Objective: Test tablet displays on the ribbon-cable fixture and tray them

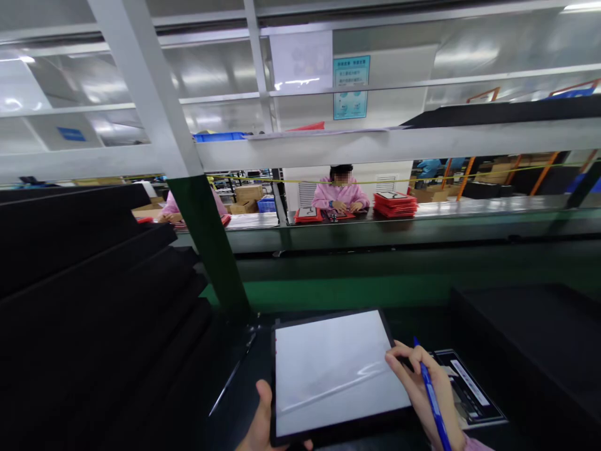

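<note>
A flat tablet-like panel (335,373) with a glossy white face and a dark frame lies in front of me. My left hand (260,423) grips its lower left corner, thumb on the frame. My right hand (422,391) rests at the panel's right edge with a blue pen (432,401) held between its fingers, the index finger touching the frame. Under the right hand lies a dark card with printed labels (469,391).
A tall stack of black foam sheets (94,300) fills the left. A black block (530,338) stands at the right. A green conveyor (375,275) runs across ahead. Beyond it, people in pink sit at a bench with red trays (395,203). A grey frame post (206,232) rises ahead left.
</note>
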The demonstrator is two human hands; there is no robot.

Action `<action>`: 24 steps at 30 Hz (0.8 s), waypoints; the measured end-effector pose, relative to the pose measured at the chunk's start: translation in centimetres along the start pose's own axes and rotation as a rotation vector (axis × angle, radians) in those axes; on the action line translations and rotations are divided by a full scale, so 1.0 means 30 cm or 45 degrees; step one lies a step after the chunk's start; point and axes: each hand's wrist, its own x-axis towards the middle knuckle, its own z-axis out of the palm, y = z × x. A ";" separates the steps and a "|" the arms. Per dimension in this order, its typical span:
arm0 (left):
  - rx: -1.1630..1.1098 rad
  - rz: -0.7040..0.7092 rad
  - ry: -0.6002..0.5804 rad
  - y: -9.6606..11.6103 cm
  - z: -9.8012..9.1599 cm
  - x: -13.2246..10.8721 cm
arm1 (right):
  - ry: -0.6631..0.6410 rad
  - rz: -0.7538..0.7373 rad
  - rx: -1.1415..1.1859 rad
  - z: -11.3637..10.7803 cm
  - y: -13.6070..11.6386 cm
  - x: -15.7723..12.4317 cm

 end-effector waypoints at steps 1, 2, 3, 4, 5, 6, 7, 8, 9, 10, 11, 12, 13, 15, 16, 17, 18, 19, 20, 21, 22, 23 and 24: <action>-0.030 0.004 0.008 0.008 0.019 -0.003 | 0.031 -0.004 0.003 0.002 0.001 -0.002; -0.059 0.017 0.018 0.015 0.034 -0.006 | 0.060 -0.005 0.013 0.005 0.001 -0.004; -0.080 0.026 0.029 0.020 0.045 -0.008 | 0.088 -0.001 0.033 0.008 0.001 -0.004; -0.093 0.034 0.039 0.023 0.050 -0.010 | 0.116 0.006 0.061 0.011 0.002 -0.005; -0.100 0.043 0.047 0.023 0.052 -0.010 | 0.143 0.013 0.091 0.013 0.003 -0.005; -0.106 0.048 0.050 0.021 0.050 -0.009 | 0.165 0.021 0.120 0.015 0.006 -0.006; -0.113 0.042 0.052 0.018 0.047 -0.008 | 0.183 0.032 0.148 0.017 0.010 -0.007; -0.123 0.030 0.050 0.015 0.042 -0.005 | 0.197 0.047 0.179 0.018 0.015 -0.008; -0.136 0.025 0.047 0.012 0.039 -0.003 | 0.211 0.066 0.214 0.018 0.021 -0.009; -0.150 0.027 0.047 0.009 0.037 -0.001 | 0.220 0.092 0.252 0.018 0.028 -0.011; -0.161 0.033 0.052 0.009 0.037 0.001 | 0.233 0.125 0.294 0.017 0.035 -0.013; -0.170 0.037 0.068 0.010 0.042 0.001 | 0.253 0.159 0.335 0.017 0.041 -0.014; -0.175 0.037 0.101 0.014 0.049 0.001 | 0.274 0.194 0.374 0.016 0.047 -0.015; -0.176 0.022 0.215 0.026 0.074 -0.004 | 0.324 0.256 0.443 0.017 0.051 -0.016; -0.172 0.010 0.287 0.032 0.088 -0.007 | 0.350 0.286 0.480 0.018 0.049 -0.016; -0.164 -0.004 0.362 0.039 0.103 -0.010 | 0.374 0.317 0.514 0.019 0.044 -0.016; -0.154 -0.009 0.429 0.044 0.116 -0.013 | 0.389 0.354 0.544 0.021 0.037 -0.014; -0.140 -0.007 0.479 0.048 0.126 -0.016 | 0.402 0.393 0.567 0.022 0.028 -0.013; -0.123 -0.003 0.509 0.051 0.133 -0.018 | 0.411 0.431 0.584 0.024 0.018 -0.011; -0.104 0.001 0.526 0.052 0.137 -0.018 | 0.413 0.468 0.596 0.024 0.009 -0.010; -0.084 0.002 0.528 0.052 0.138 -0.018 | 0.413 0.498 0.605 0.025 0.001 -0.008; -0.067 0.003 0.524 0.051 0.137 -0.017 | 0.409 0.518 0.611 0.025 -0.005 -0.006; -0.054 0.001 0.514 0.051 0.134 -0.016 | 0.403 0.533 0.617 0.024 -0.008 -0.005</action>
